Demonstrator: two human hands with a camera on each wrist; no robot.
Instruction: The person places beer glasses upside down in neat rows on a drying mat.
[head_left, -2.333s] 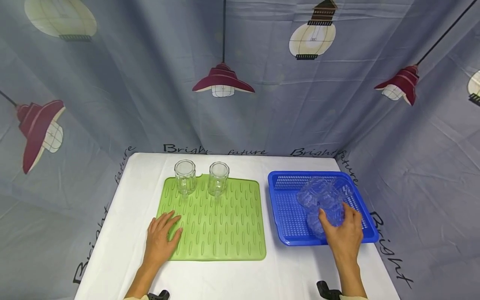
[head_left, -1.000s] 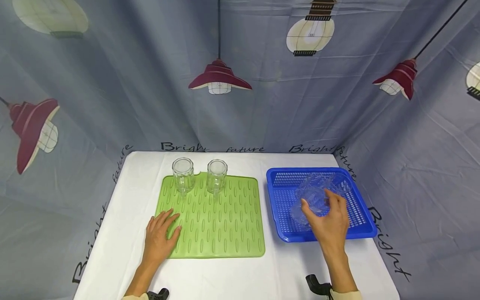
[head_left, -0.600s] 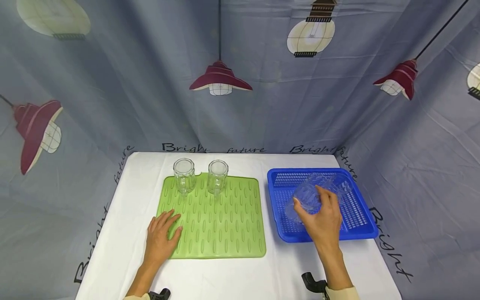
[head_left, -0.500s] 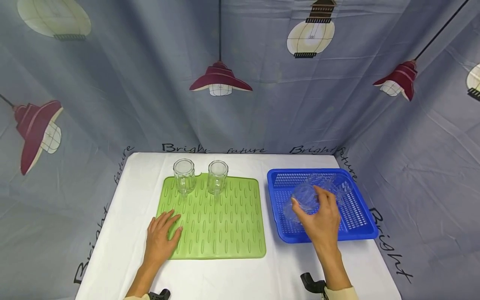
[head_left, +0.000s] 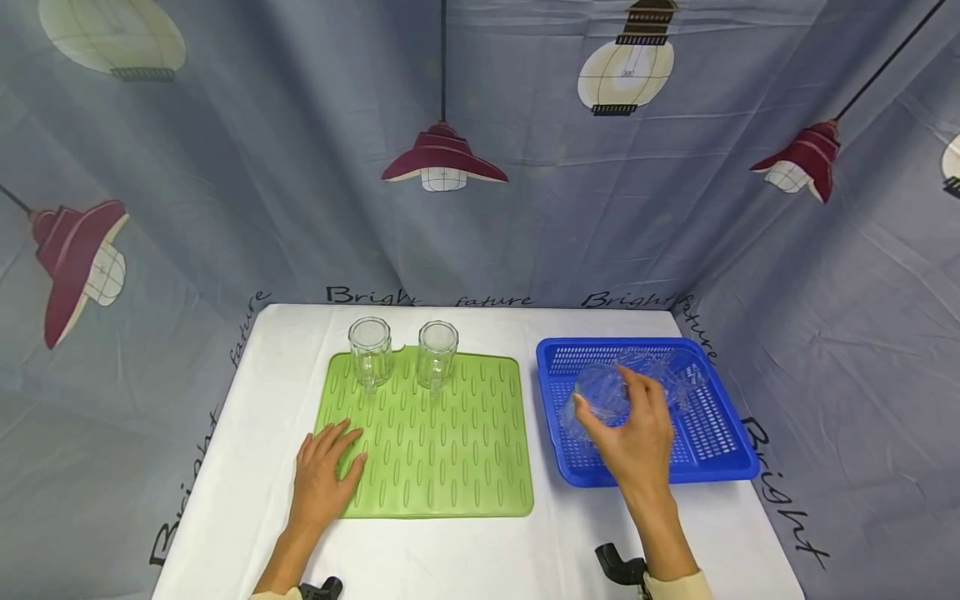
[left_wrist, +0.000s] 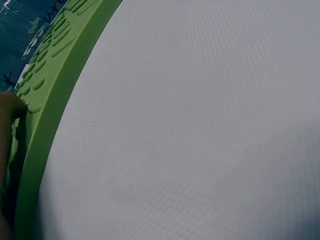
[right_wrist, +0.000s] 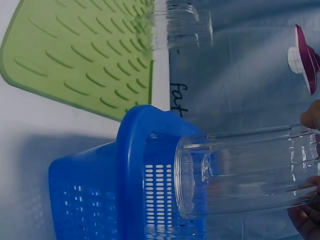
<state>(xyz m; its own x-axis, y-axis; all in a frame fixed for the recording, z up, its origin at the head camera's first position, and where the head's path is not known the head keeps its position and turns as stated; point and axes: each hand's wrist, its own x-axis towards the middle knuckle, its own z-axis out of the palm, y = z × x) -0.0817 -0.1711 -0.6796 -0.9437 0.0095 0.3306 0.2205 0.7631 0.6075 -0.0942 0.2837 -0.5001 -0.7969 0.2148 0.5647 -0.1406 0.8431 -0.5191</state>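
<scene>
My right hand (head_left: 643, 442) grips a clear glass mug (head_left: 602, 392) between thumb and fingers, over the left part of the blue basket (head_left: 660, 477). The right wrist view shows this mug (right_wrist: 240, 172) lying sideways in the picture, fingertips (right_wrist: 311, 116) around its far end. Other clear glassware (head_left: 681, 382) lies deeper in the basket, partly hidden. My left hand (head_left: 324, 473) rests with spread fingers on the left edge of the green mat (head_left: 442, 454). Two glass mugs, a left one (head_left: 371, 357) and a right one (head_left: 437, 358), stand at the mat's back edge.
A white cloth covers the table (head_left: 465, 554). A strip of it separates the mat from the basket. The basket's raised rim (right_wrist: 127, 160) stands close to the held mug in the right wrist view. A grey printed curtain (head_left: 525, 233) hangs behind the table and along both sides.
My right hand has shifted left across the basket, and the mug it grips has come away from the other glassware. My left hand has stayed on the mat.
</scene>
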